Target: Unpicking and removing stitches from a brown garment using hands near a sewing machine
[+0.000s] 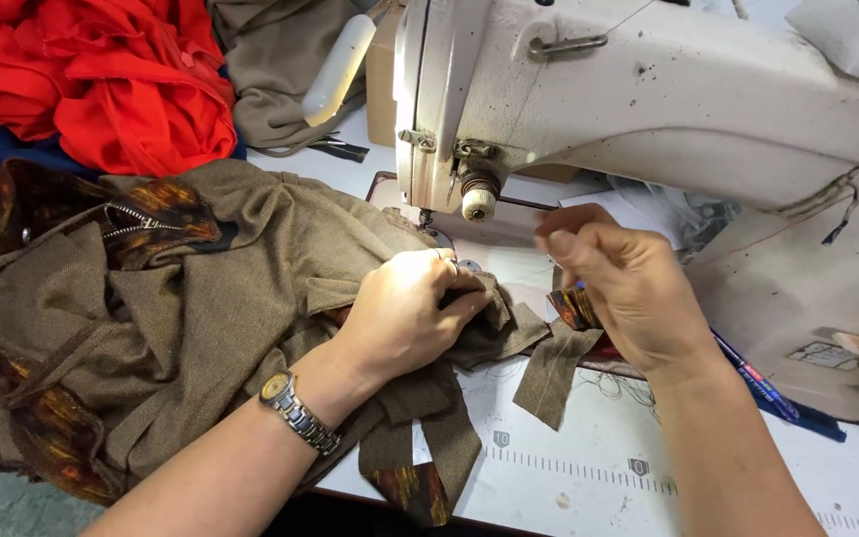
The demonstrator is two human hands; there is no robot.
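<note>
While the left hand presses flat, fingers together, on the brown tweed garment under the sewing machine head, the right hand pinches closed, seemingly on thread, so positioning appears underway and steadiness matters.

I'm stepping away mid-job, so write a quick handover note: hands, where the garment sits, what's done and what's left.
Left hand: pressing the brown tweed garment flat on the sewing table, just in front of the needle area.
Right hand: raised beside the sewing machine, fingertips pinched together; it looks like thread, but that is too fine to confirm.
Garment bulk is piled to the left; loose strips hang over the table's front edge.
Done: fabric positioned at the machine.
Left: probably threading, then stitching; seam progress is hidden by the left hand.
</note>
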